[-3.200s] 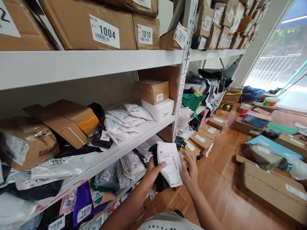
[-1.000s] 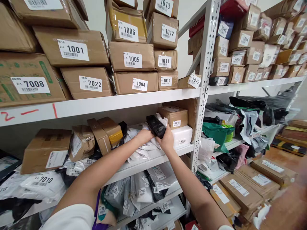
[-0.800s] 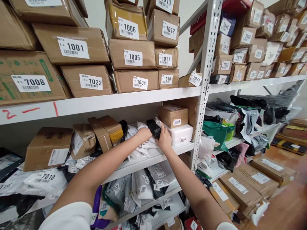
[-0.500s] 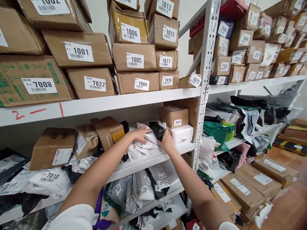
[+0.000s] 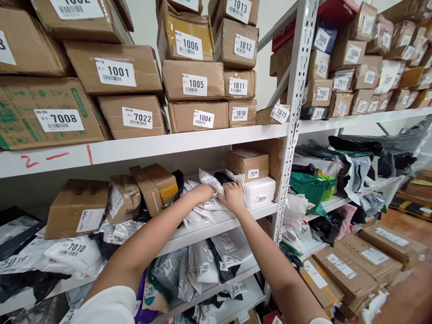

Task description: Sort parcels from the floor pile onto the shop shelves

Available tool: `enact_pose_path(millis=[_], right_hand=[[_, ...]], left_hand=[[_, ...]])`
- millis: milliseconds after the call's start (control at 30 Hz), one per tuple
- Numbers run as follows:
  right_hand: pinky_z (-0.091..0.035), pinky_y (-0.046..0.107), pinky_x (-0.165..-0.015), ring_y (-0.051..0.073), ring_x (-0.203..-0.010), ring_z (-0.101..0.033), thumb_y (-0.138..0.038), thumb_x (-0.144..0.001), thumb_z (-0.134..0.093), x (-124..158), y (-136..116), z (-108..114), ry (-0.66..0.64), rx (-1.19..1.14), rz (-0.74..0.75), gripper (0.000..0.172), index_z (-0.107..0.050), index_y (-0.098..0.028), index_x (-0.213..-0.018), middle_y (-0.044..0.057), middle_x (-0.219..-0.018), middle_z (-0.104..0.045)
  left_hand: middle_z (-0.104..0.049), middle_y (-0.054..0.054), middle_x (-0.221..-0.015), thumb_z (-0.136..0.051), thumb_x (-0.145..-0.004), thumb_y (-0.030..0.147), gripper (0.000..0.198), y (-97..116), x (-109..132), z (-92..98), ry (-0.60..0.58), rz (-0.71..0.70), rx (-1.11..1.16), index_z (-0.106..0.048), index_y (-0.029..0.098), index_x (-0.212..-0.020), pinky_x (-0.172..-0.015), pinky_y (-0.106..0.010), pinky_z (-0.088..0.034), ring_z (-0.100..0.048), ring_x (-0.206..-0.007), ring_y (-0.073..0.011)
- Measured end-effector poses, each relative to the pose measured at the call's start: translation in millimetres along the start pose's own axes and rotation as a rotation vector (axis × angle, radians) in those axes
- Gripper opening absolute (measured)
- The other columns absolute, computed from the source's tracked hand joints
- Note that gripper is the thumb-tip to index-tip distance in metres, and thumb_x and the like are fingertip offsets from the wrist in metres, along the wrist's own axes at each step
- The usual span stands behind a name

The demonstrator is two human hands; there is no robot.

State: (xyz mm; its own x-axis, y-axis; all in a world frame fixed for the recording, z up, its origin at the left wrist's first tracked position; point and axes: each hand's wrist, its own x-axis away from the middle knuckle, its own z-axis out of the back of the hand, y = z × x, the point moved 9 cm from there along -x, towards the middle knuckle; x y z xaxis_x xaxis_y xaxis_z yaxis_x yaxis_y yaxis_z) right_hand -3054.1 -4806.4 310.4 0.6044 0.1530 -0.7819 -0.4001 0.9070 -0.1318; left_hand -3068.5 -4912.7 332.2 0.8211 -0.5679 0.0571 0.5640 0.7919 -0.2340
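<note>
My left hand [image 5: 204, 192] is closed on a white plastic mailer bag [image 5: 209, 179], whose top sticks up behind the fingers. Beside it, my right hand [image 5: 232, 196] has its fingers bent over another white mailer bag [image 5: 238, 177], with the thumb toward the left hand. Between and behind the hands lies a black bag [image 5: 222, 177], partly covered. Below the left wrist, more white mailer bags [image 5: 199, 215] with printed number labels lie in a row on the middle shelf [image 5: 232, 219].
A white box [image 5: 259, 192] under a brown carton [image 5: 248, 164] stands right of my hands, by the perforated upright [image 5: 288, 130]. Brown boxes [image 5: 78, 204] lie to the left. Labelled cartons fill the upper shelf [image 5: 189, 140]; bagged parcels [image 5: 204, 265] lean below.
My left hand has gone from spread fingers to a grip on a white bag, lifting its top. The black bag by my right hand now sits lower and further back.
</note>
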Motion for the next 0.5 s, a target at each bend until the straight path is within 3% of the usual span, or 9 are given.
enact_pose_path(millis=[133, 200, 267, 333, 500], right_hand=[[-0.025, 0.053, -0.119, 0.032, -0.118, -0.055, -0.042, -0.081, -0.072, -1, 4, 0, -0.097, -0.023, 0.082, 0.047, -0.066, -0.015, -0.119, 0.013, -0.125, -0.067], [-0.027, 0.051, -0.119, 0.031, -0.122, -0.054, -0.040, -0.079, -0.073, -1, 7, -2, -0.163, -0.061, 0.126, 0.049, -0.065, -0.016, -0.121, 0.012, -0.131, -0.064], [-0.029, 0.048, -0.119, 0.029, -0.122, -0.055, -0.039, -0.079, -0.072, -1, 10, -2, -0.197, -0.093, 0.133, 0.048, -0.066, -0.017, -0.121, 0.011, -0.132, -0.064], [-0.028, 0.047, -0.120, 0.029, -0.120, -0.055, -0.041, -0.077, -0.073, 0, 10, -1, -0.190, -0.095, 0.125, 0.051, -0.066, -0.017, -0.121, 0.010, -0.130, -0.064], [-0.026, 0.052, -0.118, 0.033, -0.116, -0.052, -0.052, -0.071, -0.073, 1, -2, -1, -0.136, 0.012, 0.096, 0.061, -0.068, -0.014, -0.118, 0.014, -0.126, -0.062]], left_hand=[[-0.073, -0.008, -0.124, -0.058, -0.093, 0.033, 0.031, 18, -1, -10.8, -0.091, -0.169, -0.012, -0.071, 0.023, -0.120, -0.092, -0.028, -0.050, -0.067, -0.108, -0.0237], [-0.067, -0.011, -0.135, -0.072, -0.082, 0.032, 0.052, 30, -3, -19.4, -0.126, -0.199, -0.032, -0.064, 0.023, -0.133, -0.091, -0.031, -0.052, -0.066, -0.113, -0.0279], [-0.066, -0.018, -0.133, -0.079, -0.073, 0.027, 0.063, 39, -7, -26.8, -0.134, -0.190, -0.068, -0.063, 0.016, -0.133, -0.090, -0.036, -0.053, -0.066, -0.113, -0.0334], [-0.069, -0.020, -0.127, -0.077, -0.073, 0.017, 0.054, 46, -11, -31.0, -0.119, -0.183, -0.103, -0.067, 0.011, -0.126, -0.092, -0.038, -0.053, -0.066, -0.112, -0.0346], [-0.075, -0.013, -0.108, -0.065, -0.080, 0.002, 0.024, 42, -12, -30.2, -0.090, -0.193, -0.135, -0.073, 0.010, -0.100, -0.091, -0.040, -0.054, -0.069, -0.101, -0.0253]])
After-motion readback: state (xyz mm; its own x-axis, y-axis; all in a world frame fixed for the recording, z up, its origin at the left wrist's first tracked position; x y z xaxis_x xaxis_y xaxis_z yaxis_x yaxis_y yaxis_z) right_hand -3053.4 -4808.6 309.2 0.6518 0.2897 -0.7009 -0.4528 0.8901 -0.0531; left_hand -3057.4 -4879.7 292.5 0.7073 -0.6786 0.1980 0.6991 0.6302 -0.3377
